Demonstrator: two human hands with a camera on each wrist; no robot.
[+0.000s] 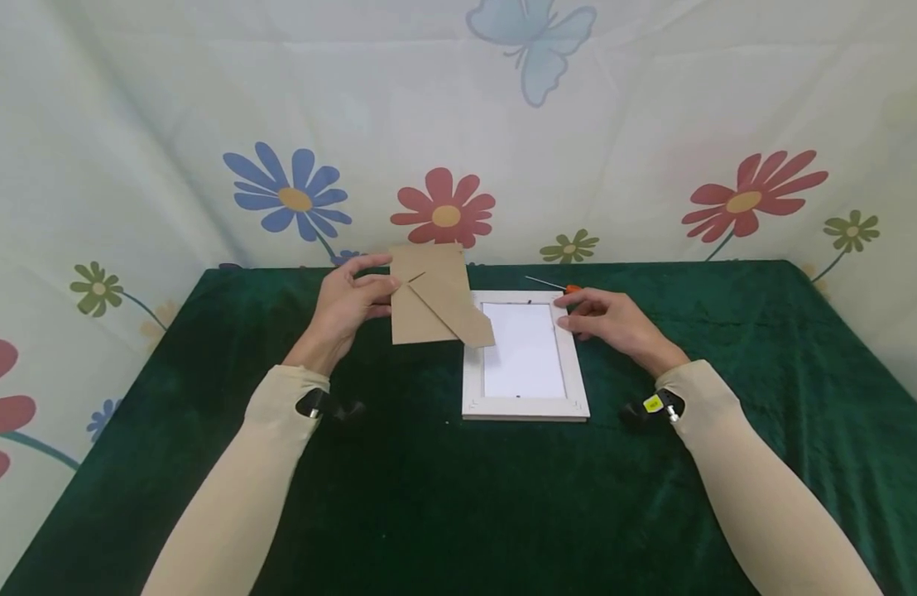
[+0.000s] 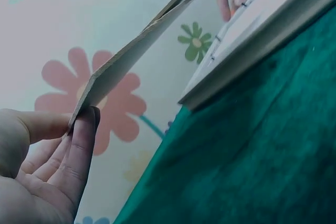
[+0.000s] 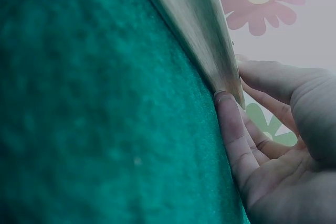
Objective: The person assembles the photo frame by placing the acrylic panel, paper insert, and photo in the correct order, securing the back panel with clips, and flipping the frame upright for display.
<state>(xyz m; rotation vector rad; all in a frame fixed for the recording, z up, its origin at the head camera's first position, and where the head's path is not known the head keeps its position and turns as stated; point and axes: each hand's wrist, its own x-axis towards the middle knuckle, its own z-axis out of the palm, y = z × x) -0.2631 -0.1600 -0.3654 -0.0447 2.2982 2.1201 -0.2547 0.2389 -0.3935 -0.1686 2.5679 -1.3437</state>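
Note:
My left hand (image 1: 347, 302) pinches the left edge of a brown picture frame backing board (image 1: 432, 310) between thumb and fingers. The board is raised and tilted, and its folding stand leg (image 1: 444, 313) reaches over the frame's left side. In the left wrist view the backing board (image 2: 126, 59) shows edge-on, with the leg slightly apart from it. The white picture frame (image 1: 473, 389) lies back side up on the table, a white sheet (image 1: 524, 352) inside its opening. My right hand (image 1: 615, 323) grips the frame's upper right edge; in the right wrist view, thumb and fingertips touch the frame (image 3: 205, 35).
A screwdriver (image 1: 573, 288) with an orange handle and thin shaft lies just behind the frame. Dark green cloth (image 1: 458, 505) covers the table. A flower-printed curtain (image 1: 384, 108) hangs behind the table's far edge.

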